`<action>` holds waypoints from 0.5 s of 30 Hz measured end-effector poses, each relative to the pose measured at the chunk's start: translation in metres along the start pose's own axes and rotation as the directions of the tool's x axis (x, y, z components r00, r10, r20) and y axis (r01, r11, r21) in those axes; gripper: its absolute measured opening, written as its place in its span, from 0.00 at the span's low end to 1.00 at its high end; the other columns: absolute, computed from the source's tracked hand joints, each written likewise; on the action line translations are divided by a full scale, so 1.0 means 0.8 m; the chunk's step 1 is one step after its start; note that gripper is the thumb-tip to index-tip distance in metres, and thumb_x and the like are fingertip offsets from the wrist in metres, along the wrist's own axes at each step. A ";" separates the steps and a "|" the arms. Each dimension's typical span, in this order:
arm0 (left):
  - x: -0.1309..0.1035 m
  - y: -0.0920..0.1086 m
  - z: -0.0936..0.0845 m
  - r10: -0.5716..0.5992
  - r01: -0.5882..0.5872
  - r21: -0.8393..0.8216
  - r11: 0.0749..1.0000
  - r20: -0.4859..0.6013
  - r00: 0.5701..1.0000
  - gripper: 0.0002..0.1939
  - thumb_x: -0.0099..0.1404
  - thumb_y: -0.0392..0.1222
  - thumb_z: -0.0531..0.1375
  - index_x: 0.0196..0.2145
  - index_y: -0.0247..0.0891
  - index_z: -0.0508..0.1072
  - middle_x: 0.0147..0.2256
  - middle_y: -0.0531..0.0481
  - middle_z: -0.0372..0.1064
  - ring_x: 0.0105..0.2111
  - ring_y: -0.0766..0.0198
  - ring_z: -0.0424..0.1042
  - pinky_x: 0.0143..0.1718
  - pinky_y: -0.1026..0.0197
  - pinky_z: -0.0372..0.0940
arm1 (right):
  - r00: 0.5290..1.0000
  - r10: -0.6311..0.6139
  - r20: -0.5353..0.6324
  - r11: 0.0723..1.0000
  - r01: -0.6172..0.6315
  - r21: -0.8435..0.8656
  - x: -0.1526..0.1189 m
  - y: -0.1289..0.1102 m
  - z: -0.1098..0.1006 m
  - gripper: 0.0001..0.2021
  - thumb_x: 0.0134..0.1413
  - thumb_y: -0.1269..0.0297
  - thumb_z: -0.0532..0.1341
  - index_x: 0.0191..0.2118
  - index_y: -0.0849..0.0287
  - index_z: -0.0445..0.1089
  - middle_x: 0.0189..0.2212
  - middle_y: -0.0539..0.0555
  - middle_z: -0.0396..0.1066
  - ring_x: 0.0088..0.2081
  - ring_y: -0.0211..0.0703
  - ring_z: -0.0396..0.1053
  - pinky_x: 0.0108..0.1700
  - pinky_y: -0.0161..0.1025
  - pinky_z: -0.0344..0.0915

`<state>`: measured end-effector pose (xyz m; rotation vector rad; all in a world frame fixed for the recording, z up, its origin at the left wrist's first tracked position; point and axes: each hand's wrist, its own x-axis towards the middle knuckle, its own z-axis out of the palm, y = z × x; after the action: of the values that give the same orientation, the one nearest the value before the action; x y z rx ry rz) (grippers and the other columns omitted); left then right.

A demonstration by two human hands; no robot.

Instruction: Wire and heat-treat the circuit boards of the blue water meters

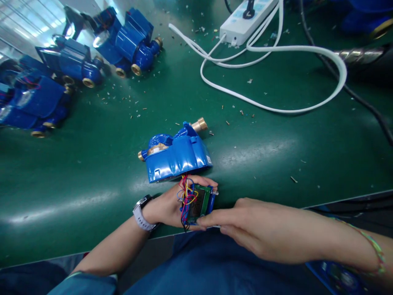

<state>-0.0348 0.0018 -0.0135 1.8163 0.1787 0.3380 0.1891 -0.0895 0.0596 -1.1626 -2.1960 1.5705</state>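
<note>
The right hand (260,229) reaches over the near edge of the green table (101,164), forefinger extended onto a circuit board (199,205); whether its curled fingers grip anything, I cannot tell. The left hand (167,207), half closed, cradles the board by that edge. Wires (188,196) run toward a blue meter (179,155), with room either side. Scraps (227,122) lie beyond, before a power strip (233,29).

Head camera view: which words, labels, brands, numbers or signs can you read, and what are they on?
None can be read for certain.
Small screen in the left hand: any characters too dim and blurred.
White label on the nearest blue housing: too small.
White power strip: any markings too small and blurred.
</note>
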 end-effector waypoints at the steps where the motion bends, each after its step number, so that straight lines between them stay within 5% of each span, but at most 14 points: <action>1: 0.000 0.000 0.000 0.001 -0.001 0.001 1.000 0.003 1.000 0.47 0.48 0.50 0.74 0.59 0.46 0.55 0.54 0.40 0.64 0.54 0.50 0.68 0.56 0.48 0.66 | 1.000 -0.005 0.023 1.000 0.006 -0.018 0.003 -0.001 -0.005 0.21 0.66 0.73 0.54 0.59 0.46 0.67 0.40 0.48 0.77 0.34 0.42 0.74 0.35 0.35 0.63; 6: -0.003 -0.002 -0.001 0.002 -0.002 0.014 1.000 -0.005 1.000 0.47 0.49 0.53 0.73 0.60 0.45 0.54 0.54 0.39 0.64 0.53 0.50 0.69 0.54 0.49 0.67 | 0.998 -0.019 0.059 0.989 0.027 -0.144 0.010 -0.009 -0.014 0.25 0.58 0.80 0.57 0.54 0.44 0.71 0.38 0.47 0.78 0.30 0.40 0.73 0.31 0.34 0.58; 10: -0.003 0.000 -0.002 0.012 -0.012 0.028 1.000 -0.009 1.000 0.45 0.50 0.53 0.72 0.59 0.45 0.56 0.53 0.39 0.64 0.54 0.49 0.68 0.55 0.48 0.67 | 0.998 0.011 -0.065 0.955 -0.029 -0.295 0.003 -0.019 0.001 0.28 0.50 0.80 0.60 0.55 0.45 0.70 0.29 0.48 0.75 0.23 0.40 0.67 0.26 0.35 0.51; 15: -0.002 0.001 -0.001 0.004 -0.004 0.017 1.000 -0.018 1.000 0.43 0.51 0.51 0.72 0.59 0.44 0.57 0.54 0.38 0.63 0.55 0.49 0.68 0.56 0.47 0.65 | 0.989 0.129 -0.078 0.923 -0.148 -0.356 -0.003 -0.028 0.028 0.37 0.45 0.82 0.59 0.61 0.46 0.64 0.26 0.48 0.74 0.23 0.43 0.69 0.23 0.37 0.43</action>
<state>-0.0369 0.0021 -0.0128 1.8313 0.1907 0.3568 0.1674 -0.1100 0.0701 -1.4712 -2.4850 1.1906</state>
